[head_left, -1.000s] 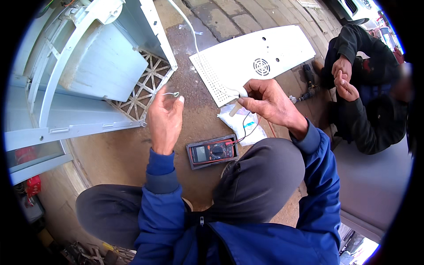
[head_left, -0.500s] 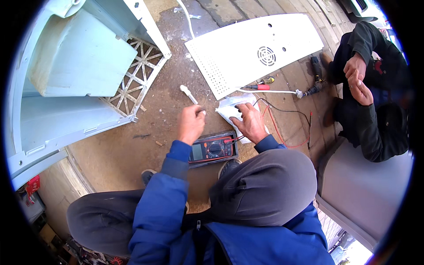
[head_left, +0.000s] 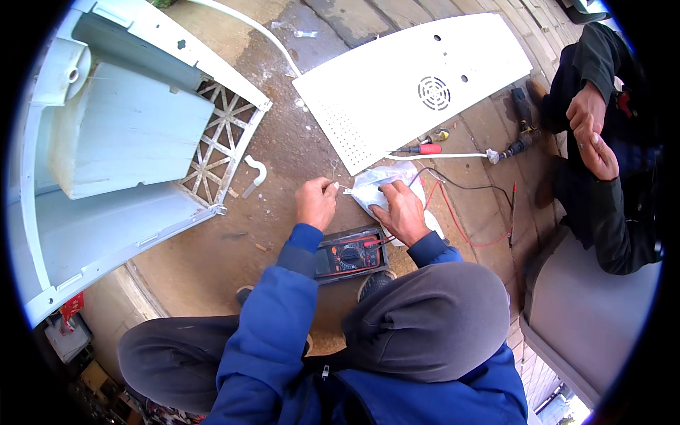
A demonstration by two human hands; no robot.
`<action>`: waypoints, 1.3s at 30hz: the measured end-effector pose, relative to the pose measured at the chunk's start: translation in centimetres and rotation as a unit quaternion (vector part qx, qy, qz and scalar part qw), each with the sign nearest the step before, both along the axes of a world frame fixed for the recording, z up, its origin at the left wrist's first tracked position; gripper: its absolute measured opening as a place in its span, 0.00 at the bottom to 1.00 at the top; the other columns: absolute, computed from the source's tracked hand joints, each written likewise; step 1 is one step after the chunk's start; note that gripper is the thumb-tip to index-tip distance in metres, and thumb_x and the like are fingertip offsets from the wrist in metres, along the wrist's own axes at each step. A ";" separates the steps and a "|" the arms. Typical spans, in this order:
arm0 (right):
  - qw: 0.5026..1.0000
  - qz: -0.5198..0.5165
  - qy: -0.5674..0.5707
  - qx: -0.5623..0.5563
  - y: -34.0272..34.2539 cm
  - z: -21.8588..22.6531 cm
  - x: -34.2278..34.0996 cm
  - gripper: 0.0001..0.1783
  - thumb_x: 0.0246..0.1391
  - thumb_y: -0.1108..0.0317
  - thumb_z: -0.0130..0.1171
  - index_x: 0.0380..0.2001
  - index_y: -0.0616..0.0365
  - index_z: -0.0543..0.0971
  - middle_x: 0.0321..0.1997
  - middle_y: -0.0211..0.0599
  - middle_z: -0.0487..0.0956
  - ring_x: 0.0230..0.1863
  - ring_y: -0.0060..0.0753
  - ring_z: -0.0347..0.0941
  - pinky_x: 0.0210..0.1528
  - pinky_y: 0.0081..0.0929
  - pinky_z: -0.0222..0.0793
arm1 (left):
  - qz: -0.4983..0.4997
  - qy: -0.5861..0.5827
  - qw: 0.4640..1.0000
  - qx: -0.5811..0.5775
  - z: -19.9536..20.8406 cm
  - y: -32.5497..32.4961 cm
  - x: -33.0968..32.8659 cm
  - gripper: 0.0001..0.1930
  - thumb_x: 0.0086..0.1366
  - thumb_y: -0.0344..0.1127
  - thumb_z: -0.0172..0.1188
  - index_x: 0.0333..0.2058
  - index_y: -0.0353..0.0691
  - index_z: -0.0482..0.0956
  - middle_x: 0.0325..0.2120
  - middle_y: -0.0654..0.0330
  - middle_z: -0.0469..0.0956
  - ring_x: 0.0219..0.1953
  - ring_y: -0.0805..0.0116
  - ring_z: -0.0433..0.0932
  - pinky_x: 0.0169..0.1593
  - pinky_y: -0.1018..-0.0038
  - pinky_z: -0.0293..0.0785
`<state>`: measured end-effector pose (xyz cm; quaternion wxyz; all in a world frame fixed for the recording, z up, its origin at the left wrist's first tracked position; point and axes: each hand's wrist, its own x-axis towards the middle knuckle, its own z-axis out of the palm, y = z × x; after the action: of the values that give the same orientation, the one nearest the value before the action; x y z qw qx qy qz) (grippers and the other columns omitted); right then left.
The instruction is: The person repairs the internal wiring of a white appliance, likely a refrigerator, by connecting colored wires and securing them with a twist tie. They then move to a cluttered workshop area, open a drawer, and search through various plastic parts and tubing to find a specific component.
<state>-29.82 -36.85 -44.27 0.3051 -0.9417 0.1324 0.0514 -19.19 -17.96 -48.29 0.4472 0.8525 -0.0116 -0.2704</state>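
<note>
At the left of the frame a pale blue-white appliance housing (head_left: 134,131) lies with its open side up, its lattice grille (head_left: 221,134) running from upper right to lower left. Just right of it a white bent pipe (head_left: 258,173) rests on the ground (head_left: 195,265), its straight end pointing down and left. Near the middle of the frame the left hand (head_left: 316,204) pinches a thin wire (head_left: 333,171) between thumb and forefinger; the wire's small loop stands up from the fingertips toward the top of the frame. Below, a multimeter (head_left: 348,256) in a dark tray lies face up, its long axis nearly left to right and tipped slightly up at the right, display at the left end. Just right of the pinching fingers is a white plastic bag (head_left: 369,187), slanting from upper left to lower right. The right hand (head_left: 405,214) lies over it with bent fingers; whether they grip the bag or only press it, I cannot tell. Above, a white perforated panel (head_left: 397,74) slants from lower left to upper right. Farther right are a red-handled screwdriver (head_left: 429,149), lying nearly level, and a black-and-red pair of test leads (head_left: 460,225); at the right edge a co-worker's hands (head_left: 598,152) are clasped together.
</note>
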 end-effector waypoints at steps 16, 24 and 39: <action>0.791 0.183 -0.232 0.535 7.1 41.3 16.3 0.16 0.62 0.72 0.66 0.48 0.73 0.80 0.32 0.38 0.84 0.33 0.22 0.80 0.37 0.20 0.76 | -0.080 -0.242 0.899 -0.355 45.3 8.6 9.1 0.10 0.68 0.24 0.63 0.46 0.29 0.80 0.38 0.59 0.82 0.38 0.75 0.82 0.43 0.78 0.81; 0.844 0.201 -0.319 0.381 12.5 44.6 17.8 0.07 0.58 0.74 0.69 0.35 0.70 0.85 0.26 0.32 0.82 0.27 0.16 0.75 0.28 0.18 0.70 | 0.033 -0.210 0.871 -0.443 47.3 14.6 10.2 0.07 0.70 0.30 0.58 0.41 0.33 0.77 0.31 0.60 0.80 0.31 0.74 0.79 0.39 0.74 0.78; 0.883 0.082 -0.365 0.283 20.5 40.5 22.3 0.09 0.55 0.72 0.66 0.31 0.70 0.83 0.19 0.40 0.79 0.23 0.19 0.71 0.27 0.26 0.70 | 0.317 -0.237 0.763 -0.511 44.2 18.2 17.6 0.07 0.73 0.35 0.55 0.45 0.41 0.79 0.40 0.64 0.79 0.42 0.74 0.76 0.43 0.73 0.74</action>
<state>-7.57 -16.34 -3.74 0.5797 -0.7750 -0.0864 -0.2362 -1.56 0.24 -4.08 0.8598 0.4899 0.0169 0.1430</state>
